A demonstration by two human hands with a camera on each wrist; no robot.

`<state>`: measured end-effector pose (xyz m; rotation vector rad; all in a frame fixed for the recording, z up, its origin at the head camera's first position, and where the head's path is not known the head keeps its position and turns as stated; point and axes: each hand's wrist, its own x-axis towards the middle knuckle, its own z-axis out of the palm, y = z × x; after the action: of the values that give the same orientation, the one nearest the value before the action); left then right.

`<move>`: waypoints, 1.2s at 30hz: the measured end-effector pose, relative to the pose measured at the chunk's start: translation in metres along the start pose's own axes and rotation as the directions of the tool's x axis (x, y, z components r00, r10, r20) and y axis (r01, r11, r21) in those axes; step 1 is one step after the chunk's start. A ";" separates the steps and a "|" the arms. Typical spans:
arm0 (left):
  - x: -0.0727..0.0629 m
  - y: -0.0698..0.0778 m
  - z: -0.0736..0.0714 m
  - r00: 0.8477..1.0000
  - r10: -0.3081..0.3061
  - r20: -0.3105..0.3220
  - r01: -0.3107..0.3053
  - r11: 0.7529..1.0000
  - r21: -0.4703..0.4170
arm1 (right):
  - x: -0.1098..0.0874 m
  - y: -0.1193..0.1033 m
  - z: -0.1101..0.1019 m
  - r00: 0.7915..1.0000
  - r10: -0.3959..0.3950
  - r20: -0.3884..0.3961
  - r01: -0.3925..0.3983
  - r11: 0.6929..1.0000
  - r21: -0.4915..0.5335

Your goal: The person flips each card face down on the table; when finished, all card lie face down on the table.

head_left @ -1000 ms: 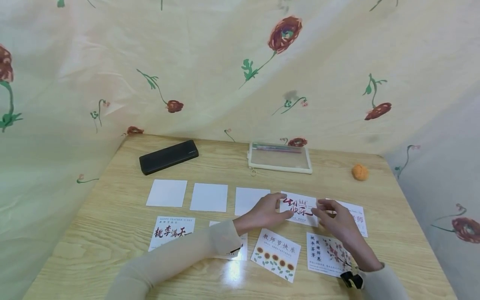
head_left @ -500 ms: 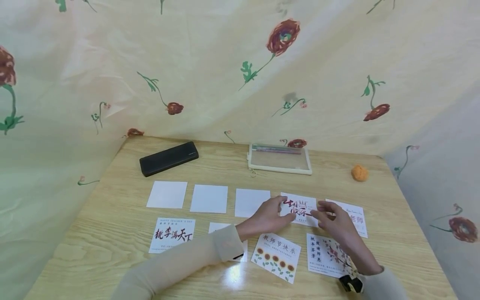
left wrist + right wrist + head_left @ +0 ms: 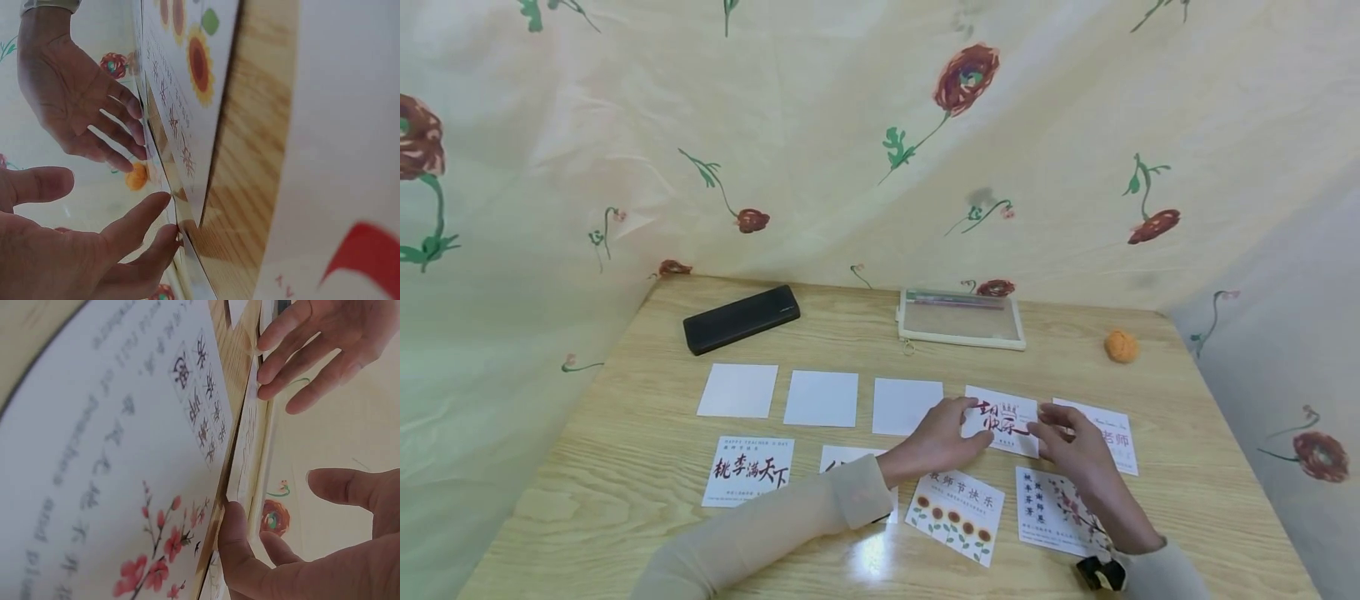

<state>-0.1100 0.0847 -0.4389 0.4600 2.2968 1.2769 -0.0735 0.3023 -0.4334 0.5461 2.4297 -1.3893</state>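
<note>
In the head view, a white card with red lettering lies flat in the back row, between my two hands. My left hand touches its left side, the thumb apart from the fingers. At its right edge is my right hand, the fingers loosely bent and touching the table or card edge. Both wrist views show the fingertips low by the tabletop, with no card gripped; exact contact is hard to tell. Under my right forearm lies a blossom card. A sunflower card lies tilted in front of the left hand.
Blank white cards continue the back row leftward. A red-lettered card is at front left, and a card sits partly behind the right hand. Farther back are a black case, a clear zip pouch and an orange ball.
Both hands stay at the sides of the red-lettered card, with only slight finger movement. The head view has shifted a little; the other cards lie where they were.
</note>
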 end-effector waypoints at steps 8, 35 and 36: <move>-0.001 -0.001 -0.001 1.000 0.004 -0.005 -0.004 1.000 -0.004 | -0.001 -0.004 -0.008 0.999 -0.035 -0.022 0.036 0.999 0.040; -0.001 0.003 -0.007 0.995 0.044 0.093 -0.024 0.978 -0.206 | -0.004 -0.016 0.015 0.982 -0.099 0.161 0.086 0.992 0.088; -0.001 0.004 -0.007 0.995 0.055 0.085 -0.034 0.971 -0.238 | -0.004 -0.015 0.015 0.983 -0.096 0.158 0.084 0.993 0.082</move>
<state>-0.1128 0.0808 -0.4322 0.4775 2.0372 1.4977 -0.0763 0.2813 -0.4278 0.3288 2.3062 -1.5037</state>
